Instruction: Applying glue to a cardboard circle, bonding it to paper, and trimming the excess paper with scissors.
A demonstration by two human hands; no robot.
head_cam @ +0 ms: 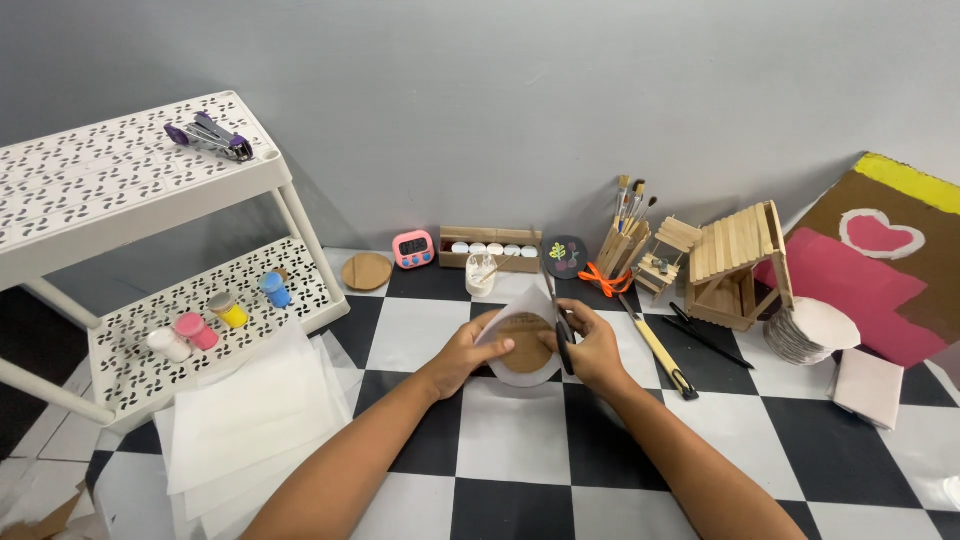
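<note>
Scissors gripped in right hand, cutting at 3 o'clock of paper; left hand clamps paper and brown disc. Cut looks partway; most outline uncut.

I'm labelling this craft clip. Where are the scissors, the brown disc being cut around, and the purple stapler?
scissors (562,335), head view, on the dark blades beside the right hand.
brown disc (527,343), head view, on its face under the white paper.
purple stapler (210,134), head view, on its body.

pink digital timer | small rounded screen | by back wall, beside wooden box
</note>
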